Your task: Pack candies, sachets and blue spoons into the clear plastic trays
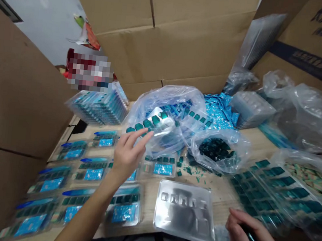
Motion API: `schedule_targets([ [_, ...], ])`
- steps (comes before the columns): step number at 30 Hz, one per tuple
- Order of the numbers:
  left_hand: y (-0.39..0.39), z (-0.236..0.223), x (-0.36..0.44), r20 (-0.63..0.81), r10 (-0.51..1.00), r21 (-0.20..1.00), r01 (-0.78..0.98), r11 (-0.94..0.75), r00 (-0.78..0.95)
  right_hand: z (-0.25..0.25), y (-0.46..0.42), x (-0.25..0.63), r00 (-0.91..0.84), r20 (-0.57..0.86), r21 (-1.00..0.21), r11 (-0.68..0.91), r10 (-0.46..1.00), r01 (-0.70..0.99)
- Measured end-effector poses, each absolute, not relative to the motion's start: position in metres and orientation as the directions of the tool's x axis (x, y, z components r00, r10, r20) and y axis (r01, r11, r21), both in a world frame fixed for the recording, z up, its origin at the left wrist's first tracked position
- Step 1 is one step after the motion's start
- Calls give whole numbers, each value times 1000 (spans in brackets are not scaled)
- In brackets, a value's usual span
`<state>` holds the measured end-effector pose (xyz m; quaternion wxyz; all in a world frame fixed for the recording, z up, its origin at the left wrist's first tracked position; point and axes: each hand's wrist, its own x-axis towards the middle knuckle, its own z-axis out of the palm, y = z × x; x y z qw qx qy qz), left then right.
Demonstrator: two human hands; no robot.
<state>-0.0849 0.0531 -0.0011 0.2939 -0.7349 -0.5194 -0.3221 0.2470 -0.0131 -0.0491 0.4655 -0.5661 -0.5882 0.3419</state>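
Observation:
My left hand (129, 149) is stretched forward with its fingers apart. Its fingertips overlap the near edge of a clear plastic tray with a row of dark green pieces (155, 120); whether they touch it I cannot tell. My right hand (255, 237) is low at the right, curled round a shiny dark green piece (252, 240). Between the hands, close to my body, lies a clear blister tray (181, 222) with unfilled hollows. Left of it is a filled tray with a blue packet (124, 212) and dark green squares.
Filled trays with blue pens (48, 181) cover the table's left side, with stacked trays (99, 104) behind. A bag of dark green pieces (217, 151), blue packets (221, 109) and nested clear trays (251, 109) stand beyond. Green-filled trays (269, 189) lie right. Cardboard walls (168, 52) enclose the table.

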Motion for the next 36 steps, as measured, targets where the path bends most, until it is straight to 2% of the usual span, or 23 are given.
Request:
schedule_targets([
  [3,88,-19,-82,824,541,-68,977,-202,170,-47,-8,245,-5,133,-926,126,991,355],
  [5,100,-33,-73,816,573,-3,991,-134,80,-44,-5,243,-25,130,-933,131,991,336],
  [9,110,-64,-58,673,734,97,995,38,-94,-45,1,237,-37,126,-939,131,991,317],
  [13,116,-88,-62,595,799,93,995,35,-84,-47,2,233,-15,3,-963,7,1000,268],
  [17,119,-89,-73,587,807,118,993,0,-70,-51,2,231,24,-146,-973,-148,989,177],
  [19,117,-85,-75,594,802,138,990,-26,-62,-54,3,228,-15,-216,-976,-215,976,46],
  [21,114,-81,-75,597,801,164,985,-58,-52,-53,4,222,-37,-321,-923,-321,946,-213],
  [23,109,-79,-73,594,803,195,977,-89,-46,-47,7,213,-94,-436,-775,-426,895,-467],
  [25,104,-79,-72,589,806,231,966,-112,-48,-38,11,204,-165,-531,-615,-511,831,-600],
  [27,99,-79,-71,584,810,266,956,-123,-58,-29,15,196,-215,-597,-511,-574,772,-640],
  [29,95,-79,-72,577,814,291,948,-128,-67,-24,18,191,-233,-616,-478,-592,752,-649],
  [36,93,-72,-76,600,796,344,925,-165,-81,-37,14,185,-222,-487,-546,-493,845,-678],
])
